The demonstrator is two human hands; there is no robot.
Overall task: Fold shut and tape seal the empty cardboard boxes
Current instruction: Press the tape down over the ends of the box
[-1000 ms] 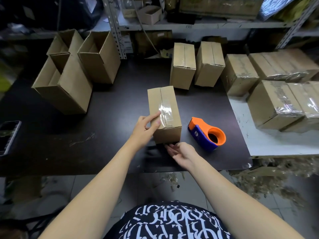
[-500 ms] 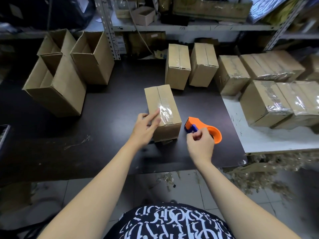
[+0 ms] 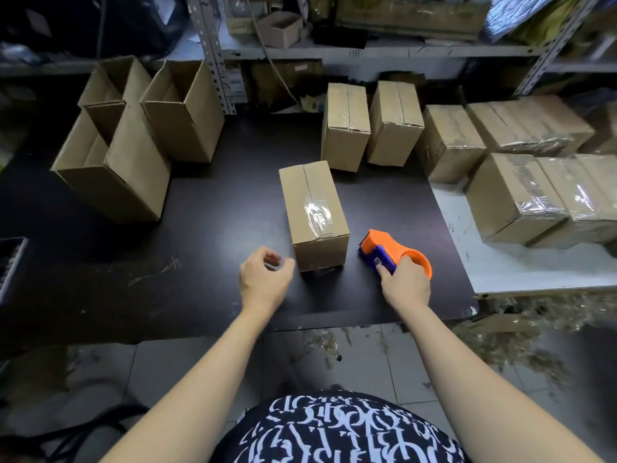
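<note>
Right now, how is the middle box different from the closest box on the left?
The middle box has its top folded shut with clear tape along it; the left box is open on top, with no tape showing. The middle box stands alone beside the tape dispenser the right hand grips; the left box crowds against other open boxes. Both are brown cardboard on the dark table.

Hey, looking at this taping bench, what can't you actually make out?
Head view only:
Roll inside the tape dispenser: covered by the right hand.
Middle box, far end and underside: hidden by the box itself.
Left hand: blurred, so whether its fingers pinch anything is unclear.
Dark device on the table: cut off by the left edge.
</note>
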